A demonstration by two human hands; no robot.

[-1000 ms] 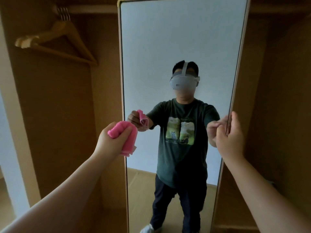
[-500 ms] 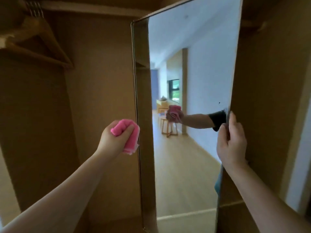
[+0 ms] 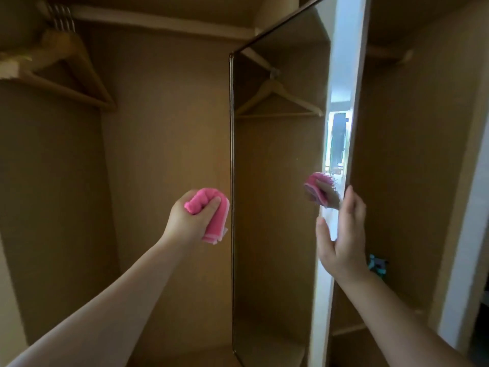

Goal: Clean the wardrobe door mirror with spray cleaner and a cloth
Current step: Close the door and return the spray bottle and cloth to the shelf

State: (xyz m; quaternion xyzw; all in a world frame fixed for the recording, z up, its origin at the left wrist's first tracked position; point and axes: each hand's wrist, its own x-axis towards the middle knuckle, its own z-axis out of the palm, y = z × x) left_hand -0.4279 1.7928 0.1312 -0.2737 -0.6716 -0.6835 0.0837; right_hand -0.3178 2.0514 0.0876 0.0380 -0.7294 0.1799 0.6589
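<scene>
Gripping a bunched pink cloth (image 3: 209,213), the left hand (image 3: 191,219) sits just off the left edge of the mirror (image 3: 275,197), its fingers curled tight around the fabric and its thumb pressed across the front of the wad. A folded end of the cloth hangs out below the fist, close to the mirror's thin dark frame but not clearly touching it. The right hand (image 3: 341,234) is at the mirror's right edge, where the pale side of the door shows; its fingers lie straight and close together along that edge, with the thumb held apart on the glass side, so the edge sits between thumb and fingers. The mirror stands upright on the wardrobe door, turned at an angle, and its glass shows the wardrobe interior, a wooden hanger and the pink cloth in a hand near its right edge. To the left of the mirror, high up, wooden hangers (image 3: 66,64) hang from a rail (image 3: 158,21) inside the wardrobe. To the right of the mirror, just beyond the right wrist, a small teal object (image 3: 378,266) is too blurred to identify.
</scene>
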